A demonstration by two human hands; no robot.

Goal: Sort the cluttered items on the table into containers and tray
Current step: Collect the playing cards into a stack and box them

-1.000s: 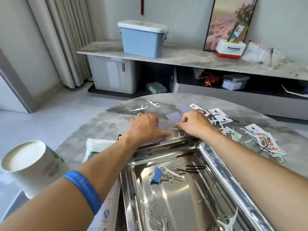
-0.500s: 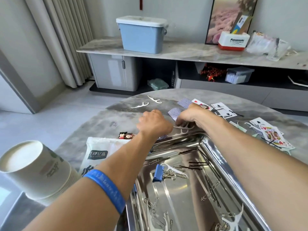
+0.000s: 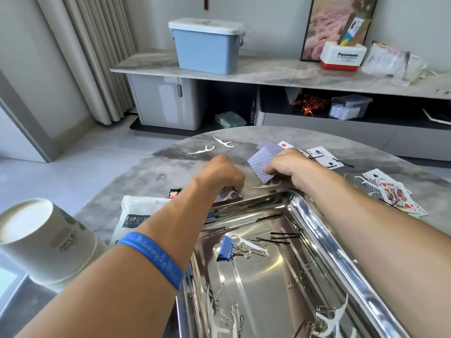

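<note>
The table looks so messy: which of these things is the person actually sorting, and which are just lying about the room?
Part of the job:
- playing cards, pinched by the right hand
- card under the left hand
- floss picks
- metal tray with hairpins, paper clips, blue binder clip
- paper cups

Just lying about:
- blue bin
- Panasonic box
- framed picture
- curtain

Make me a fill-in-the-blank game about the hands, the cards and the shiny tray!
1. The right hand pinches a playing card whose patterned back is coloured ____.
2. The binder clip lying in the metal tray is coloured ____.
3. The wristband is worn on the ____ arm.
4. The two white floss picks at the far edge lie on the ____, not in the tray.

Missing words: blue; blue; left; table
</note>
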